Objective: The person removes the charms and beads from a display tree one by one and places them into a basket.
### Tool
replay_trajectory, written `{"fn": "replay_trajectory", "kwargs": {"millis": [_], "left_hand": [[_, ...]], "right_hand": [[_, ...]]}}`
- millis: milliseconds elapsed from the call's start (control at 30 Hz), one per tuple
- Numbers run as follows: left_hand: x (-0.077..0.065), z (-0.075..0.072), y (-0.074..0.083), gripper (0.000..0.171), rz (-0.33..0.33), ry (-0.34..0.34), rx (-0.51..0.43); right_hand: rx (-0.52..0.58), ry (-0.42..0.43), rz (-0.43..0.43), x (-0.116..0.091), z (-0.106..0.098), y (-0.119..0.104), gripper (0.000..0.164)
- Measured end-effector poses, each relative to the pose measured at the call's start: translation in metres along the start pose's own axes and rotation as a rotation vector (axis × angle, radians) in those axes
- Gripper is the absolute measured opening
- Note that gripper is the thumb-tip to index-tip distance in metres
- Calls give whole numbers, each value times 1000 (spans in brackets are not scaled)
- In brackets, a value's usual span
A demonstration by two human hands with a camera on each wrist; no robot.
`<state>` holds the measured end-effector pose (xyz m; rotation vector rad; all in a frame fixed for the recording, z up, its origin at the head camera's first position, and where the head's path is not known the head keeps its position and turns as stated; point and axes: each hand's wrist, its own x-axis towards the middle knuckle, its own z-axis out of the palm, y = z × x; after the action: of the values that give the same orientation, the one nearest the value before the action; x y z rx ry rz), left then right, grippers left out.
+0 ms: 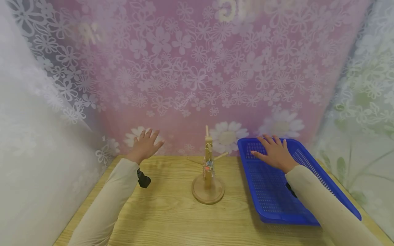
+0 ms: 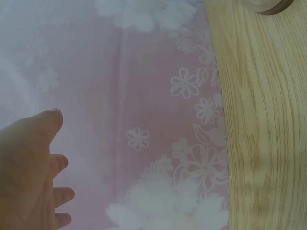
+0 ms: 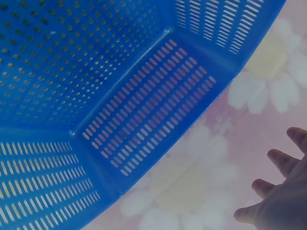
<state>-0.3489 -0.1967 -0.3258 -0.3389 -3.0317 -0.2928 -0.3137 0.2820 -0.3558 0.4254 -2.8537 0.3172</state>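
My left hand (image 1: 144, 147), fingers spread, hovers over the back left of the table and holds nothing. In the left wrist view its thumb and fingertips (image 2: 61, 194) show against the curtain. My right hand (image 1: 275, 152) is held above the far end of a blue plastic basket (image 1: 261, 214), fingers spread and nothing in them. Between the hands stands a small wooden rack (image 1: 208, 182) with a round base, an upright post and thin pegs. Small clear, red and blue pieces (image 1: 208, 166) hang around its post, too small to make out.
The table (image 1: 172, 218) has a light wood-grain top. Behind it hangs a pink flowered curtain (image 1: 191, 85), with pale sheets (image 1: 40, 153) at both sides. A black wrist camera (image 1: 143, 179) sits on the left wrist. The basket has slotted walls and takes up the right side.
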Motion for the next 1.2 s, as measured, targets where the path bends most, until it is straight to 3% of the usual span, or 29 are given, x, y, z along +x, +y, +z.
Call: {"fn": "replay_trajectory", "kwargs": {"millis": [467, 767, 1200], "left_hand": [[-8, -1, 5, 69, 38, -1, -36], [-19, -2, 19, 66, 95, 17, -70], [-29, 10, 38, 65, 186, 59, -168]], "right_hand": [[19, 21, -11, -2, -6, -10, 79], [93, 56, 5, -2, -11, -21, 78], [174, 74, 42, -7, -21, -50, 79]]}}
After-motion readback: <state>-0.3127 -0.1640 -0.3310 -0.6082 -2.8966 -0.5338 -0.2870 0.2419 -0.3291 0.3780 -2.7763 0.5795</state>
